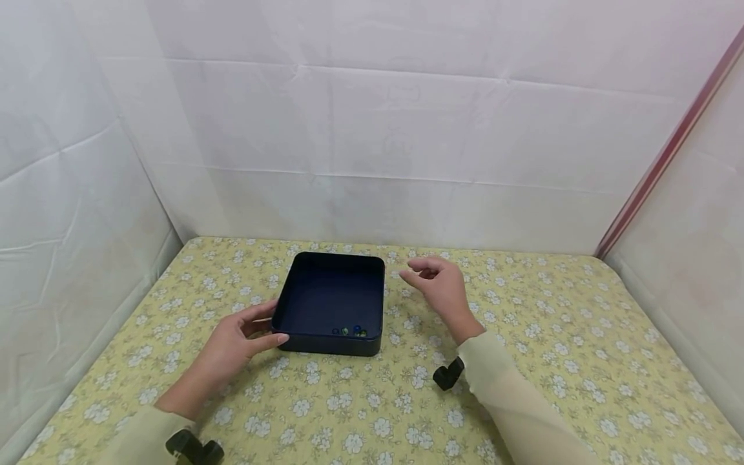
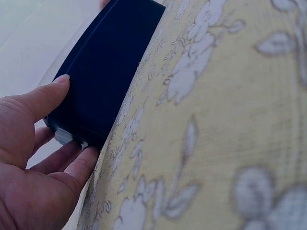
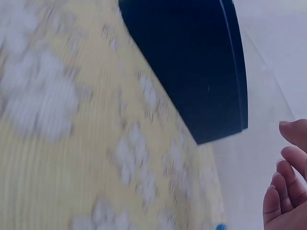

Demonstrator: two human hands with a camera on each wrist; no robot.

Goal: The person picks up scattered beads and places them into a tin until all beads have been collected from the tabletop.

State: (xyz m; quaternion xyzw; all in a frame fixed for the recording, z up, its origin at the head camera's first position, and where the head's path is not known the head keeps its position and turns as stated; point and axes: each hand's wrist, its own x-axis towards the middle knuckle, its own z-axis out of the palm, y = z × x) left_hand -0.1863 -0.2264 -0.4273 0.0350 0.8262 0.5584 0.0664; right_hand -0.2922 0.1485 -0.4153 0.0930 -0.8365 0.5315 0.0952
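Note:
A dark navy, shallow square box (image 1: 335, 294) stands on the table in the head view. Several small round pieces (image 1: 357, 330), blue and green like glass marbles, lie inside along its near wall. My left hand (image 1: 235, 339) holds the box's near left corner. Its thumb (image 2: 56, 93) presses the front wall just under the rim, while the fingers reach round the left side. To the right of the box, raised and apart from it, is my right hand (image 1: 438, 284). Its fingers are loosely bent, thumb apart, and I see nothing held in them.
The table has a yellow cloth (image 1: 383, 400) with white flowers. White sheeting (image 1: 372, 129) hangs behind and on both sides, with a red strip (image 1: 668, 145) at the right corner. A small blue thing (image 3: 220, 226) shows at the lower edge of the right wrist view.

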